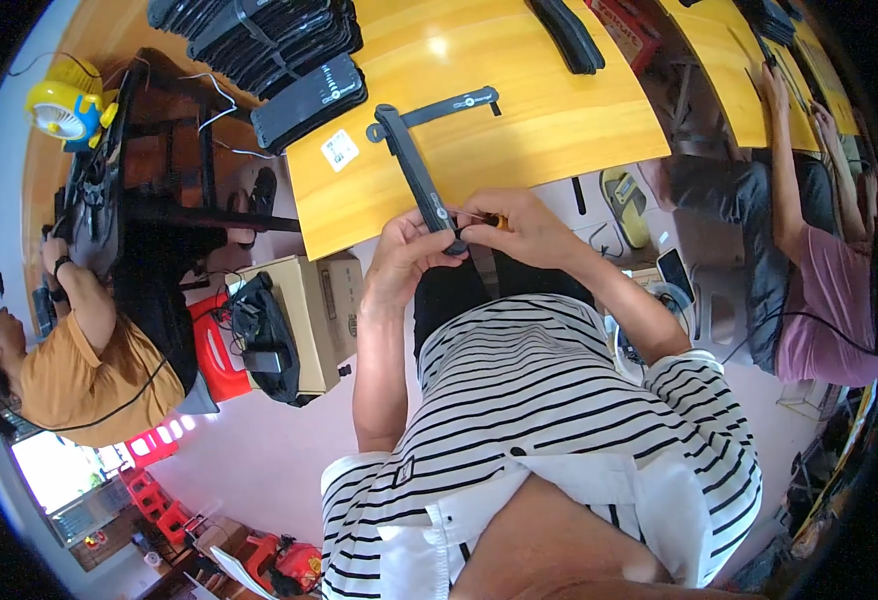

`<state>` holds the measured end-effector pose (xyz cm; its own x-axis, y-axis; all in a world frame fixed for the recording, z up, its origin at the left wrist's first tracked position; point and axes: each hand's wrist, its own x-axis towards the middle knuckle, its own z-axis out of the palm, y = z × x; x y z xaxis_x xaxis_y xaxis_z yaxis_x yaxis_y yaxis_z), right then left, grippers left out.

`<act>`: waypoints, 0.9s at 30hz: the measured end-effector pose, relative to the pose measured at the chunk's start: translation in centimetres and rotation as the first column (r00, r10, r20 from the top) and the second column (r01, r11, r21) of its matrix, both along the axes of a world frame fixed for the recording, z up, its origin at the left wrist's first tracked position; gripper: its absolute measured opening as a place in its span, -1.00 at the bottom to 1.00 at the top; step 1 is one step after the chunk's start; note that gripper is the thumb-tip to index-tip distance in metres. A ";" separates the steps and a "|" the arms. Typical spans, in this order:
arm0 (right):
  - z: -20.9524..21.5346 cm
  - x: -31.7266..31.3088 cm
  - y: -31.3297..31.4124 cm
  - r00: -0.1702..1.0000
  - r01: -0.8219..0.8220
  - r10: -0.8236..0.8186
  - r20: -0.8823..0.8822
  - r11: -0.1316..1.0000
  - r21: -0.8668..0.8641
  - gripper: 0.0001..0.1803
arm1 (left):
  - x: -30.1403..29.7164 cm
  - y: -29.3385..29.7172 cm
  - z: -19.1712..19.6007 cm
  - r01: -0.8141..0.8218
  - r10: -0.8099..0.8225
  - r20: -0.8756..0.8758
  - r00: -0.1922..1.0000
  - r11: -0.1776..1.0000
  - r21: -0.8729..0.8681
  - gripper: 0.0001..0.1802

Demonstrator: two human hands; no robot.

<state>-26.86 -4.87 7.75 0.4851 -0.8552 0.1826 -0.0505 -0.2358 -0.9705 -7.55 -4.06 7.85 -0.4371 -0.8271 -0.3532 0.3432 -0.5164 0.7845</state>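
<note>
A hand could pass over the bare stretch of glossy yellow wooden table (569,125) right of the flat, narrow black strap (459,104), as far as the curved black bundle of strips (571,38). Thick stacked black strips (274,45) block the far left, while a long black strap (417,170), held in the left hand (402,258), bars sideways passage across the near edge.

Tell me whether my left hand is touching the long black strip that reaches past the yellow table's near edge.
Touching. The head view shows the left hand gripping the near end of the black strip, its thumb laid against it.
</note>
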 end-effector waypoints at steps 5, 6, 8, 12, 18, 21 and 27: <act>-0.4 0.2 0.8 0.987 0.124 -0.134 -0.086 0.986 -0.112 -0.91 | -0.2 0.7 -0.8 0.036 -0.035 -0.017 0.999 0.998 0.050 -0.63; -0.5 0.1 0.8 0.987 0.123 -0.133 -0.087 0.986 -0.112 -0.91 | -0.3 1.0 -1.1 0.041 -0.037 -0.056 0.998 0.997 0.071 -0.60; -0.6 0.0 0.2 0.989 0.137 -0.137 -0.054 0.991 -0.008 -0.90 | -0.4 1.4 -1.6 0.033 -0.025 -0.095 0.995 0.996 0.079 -0.58; -1.3 -1.0 -2.9 0.933 0.323 -0.333 -0.133 0.942 -0.090 -0.90 | -1.6 2.6 -1.3 0.177 -0.149 -0.200 0.968 0.976 0.130 -0.57; -0.1 -0.9 -3.0 0.978 0.194 -0.200 0.055 0.975 0.107 -0.92 | -1.5 3.0 -1.7 0.235 -0.194 -0.248 0.949 0.961 0.147 -0.62; 0.3 0.0 -1.7 0.960 0.094 -0.184 0.213 0.923 0.374 -0.93 | -1.4 2.5 -2.3 0.193 -0.145 -0.248 0.958 0.965 0.180 -0.66; 1.4 1.6 0.8 0.975 0.043 -0.100 0.197 0.961 0.274 -0.94 | -3.0 1.5 -1.1 -0.118 0.132 -0.147 0.980 0.988 0.097 -0.62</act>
<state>-25.24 -4.10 9.16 0.3970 -0.9173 0.0327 0.1504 0.0299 -0.9882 -10.57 -2.60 6.77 -0.3865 -0.8473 -0.3642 0.5213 -0.5265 0.6716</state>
